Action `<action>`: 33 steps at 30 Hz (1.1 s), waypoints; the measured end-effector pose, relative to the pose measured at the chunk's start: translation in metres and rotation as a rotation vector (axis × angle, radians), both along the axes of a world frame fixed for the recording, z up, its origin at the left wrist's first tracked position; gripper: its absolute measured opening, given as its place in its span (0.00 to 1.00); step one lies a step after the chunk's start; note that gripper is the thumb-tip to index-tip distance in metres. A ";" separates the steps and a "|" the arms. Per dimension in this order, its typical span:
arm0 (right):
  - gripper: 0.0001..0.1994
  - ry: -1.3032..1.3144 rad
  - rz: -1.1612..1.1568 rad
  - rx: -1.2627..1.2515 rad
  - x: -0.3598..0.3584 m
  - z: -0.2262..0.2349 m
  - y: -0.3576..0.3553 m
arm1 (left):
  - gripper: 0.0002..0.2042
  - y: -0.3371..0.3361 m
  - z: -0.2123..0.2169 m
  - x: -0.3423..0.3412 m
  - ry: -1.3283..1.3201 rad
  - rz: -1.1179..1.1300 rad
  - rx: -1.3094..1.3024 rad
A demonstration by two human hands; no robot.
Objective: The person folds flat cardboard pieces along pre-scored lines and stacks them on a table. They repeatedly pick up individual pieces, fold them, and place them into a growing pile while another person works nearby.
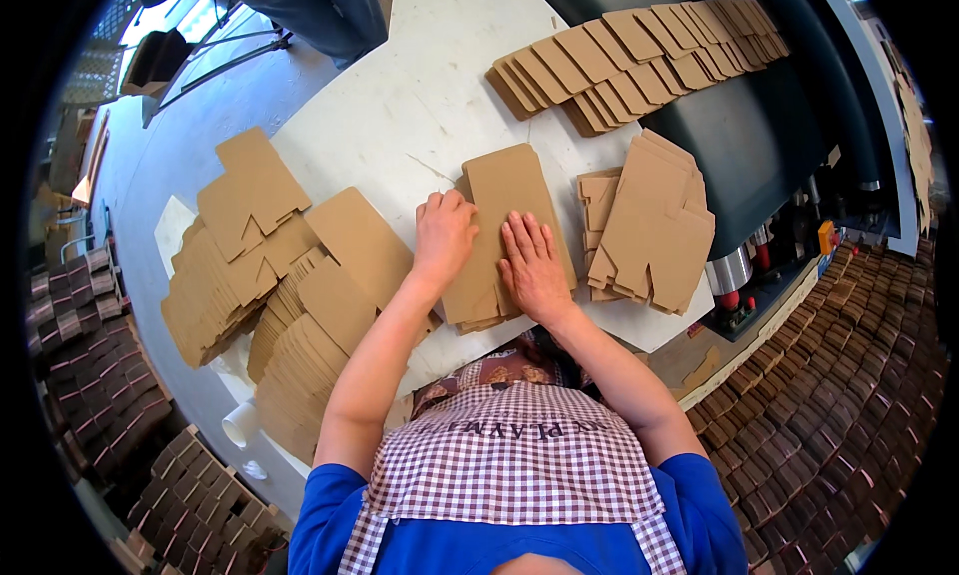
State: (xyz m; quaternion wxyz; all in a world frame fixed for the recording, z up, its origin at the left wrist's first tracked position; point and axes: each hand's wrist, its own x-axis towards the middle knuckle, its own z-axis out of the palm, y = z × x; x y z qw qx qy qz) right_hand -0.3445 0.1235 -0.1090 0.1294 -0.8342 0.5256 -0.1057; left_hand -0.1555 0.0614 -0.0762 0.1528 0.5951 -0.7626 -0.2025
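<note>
The left hand (443,233) curls its fingers over the left edge of a flat brown blank (504,200), while the right hand (534,268) lies on top with fingers spread and pressed flat, likely to keep the small pile square. That pile sits mid-table (400,105), straight before the person. Loose blanks (651,225) lie just right of it, a fanned stack (290,295) spreads to the left, and an overlapping row (639,60) rests far right, all within reach.
</note>
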 end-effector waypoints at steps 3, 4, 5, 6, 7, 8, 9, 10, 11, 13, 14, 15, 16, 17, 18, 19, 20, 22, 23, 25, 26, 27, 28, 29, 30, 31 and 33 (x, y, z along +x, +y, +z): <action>0.29 -0.012 -0.008 0.005 0.000 -0.001 0.001 | 0.10 -0.009 0.001 0.003 0.136 0.046 0.184; 0.29 -0.019 -0.011 0.009 0.000 0.000 0.001 | 0.09 -0.015 0.006 0.004 0.214 0.093 0.358; 0.29 -0.021 -0.011 0.012 0.000 0.000 0.001 | 0.09 -0.019 0.008 0.005 0.290 0.141 0.532; 0.29 -0.024 -0.011 0.014 0.000 0.000 0.001 | 0.09 -0.020 0.008 0.007 0.308 0.129 0.552; 0.28 -0.027 -0.010 0.016 0.001 0.001 0.001 | 0.09 -0.020 0.007 0.010 0.326 0.118 0.571; 0.29 -0.029 -0.010 0.017 0.001 0.002 0.000 | 0.10 -0.020 0.007 0.014 0.345 0.108 0.589; 0.29 -0.032 -0.011 0.017 0.001 0.002 0.000 | 0.09 -0.022 0.009 0.016 0.394 0.105 0.647; 0.29 -0.035 -0.011 0.017 0.001 0.002 -0.001 | 0.08 -0.025 0.011 0.019 0.444 0.102 0.703; 0.29 -0.031 -0.011 0.013 0.001 0.000 0.000 | 0.07 -0.026 0.016 0.022 0.495 0.101 0.760; 0.29 -0.023 -0.016 0.001 0.000 -0.003 0.001 | 0.07 -0.029 0.037 0.035 0.742 0.117 0.835; 0.29 -0.038 -0.022 0.005 0.000 -0.004 0.000 | 0.07 -0.029 0.042 0.040 0.867 0.125 0.870; 0.29 -0.054 -0.021 0.009 0.000 -0.004 0.000 | 0.09 -0.025 0.041 0.044 0.832 0.109 0.819; 0.30 -0.071 -0.021 0.013 0.001 -0.004 0.000 | 0.11 -0.021 0.037 0.048 0.797 0.094 0.769; 0.29 -0.066 -0.019 0.003 0.001 -0.004 0.001 | 0.15 -0.015 0.034 0.051 0.762 0.078 0.718; 0.29 -0.060 -0.019 -0.008 0.000 -0.003 0.001 | 0.20 -0.006 0.032 0.047 0.695 0.077 0.537; 0.29 -0.054 -0.018 -0.018 0.000 -0.003 0.000 | 0.25 0.007 0.031 0.039 0.626 0.076 0.358; 0.29 -0.048 -0.014 -0.017 0.000 -0.001 -0.001 | 0.30 0.020 0.028 0.036 0.554 0.075 0.179; 0.28 -0.033 -0.010 -0.014 0.000 0.006 -0.002 | 0.49 0.042 0.015 0.038 0.616 0.029 0.151; 0.29 -0.010 -0.002 -0.014 0.000 0.007 -0.003 | 0.51 0.050 0.015 0.031 0.652 0.037 0.099; 0.30 0.035 0.020 -0.012 -0.002 0.007 -0.006 | 0.54 0.063 0.010 0.027 0.713 0.026 0.031; 0.31 0.003 0.024 0.014 -0.004 0.009 -0.007 | 0.55 0.069 0.002 0.028 0.738 0.005 0.016; 0.33 -0.028 0.031 0.043 -0.005 0.012 -0.008 | 0.56 0.072 0.001 0.027 0.763 -0.014 0.002; 0.35 -0.059 0.037 0.072 -0.007 0.016 -0.009 | 0.56 0.076 0.001 0.026 0.617 -0.065 -0.015; 0.38 -0.079 0.072 0.080 -0.009 0.019 -0.010 | 0.56 0.079 0.002 0.025 0.471 -0.115 -0.030; 0.42 -0.101 0.109 0.088 -0.011 0.023 -0.012 | 0.56 0.082 0.003 0.023 0.323 -0.163 -0.043; 0.46 -0.123 0.145 0.096 -0.014 0.026 -0.013 | 0.51 0.085 0.000 0.021 0.315 -0.146 -0.036; 0.52 -0.125 0.221 0.173 -0.023 0.032 -0.011 | 0.49 0.088 -0.003 0.018 0.281 -0.125 -0.038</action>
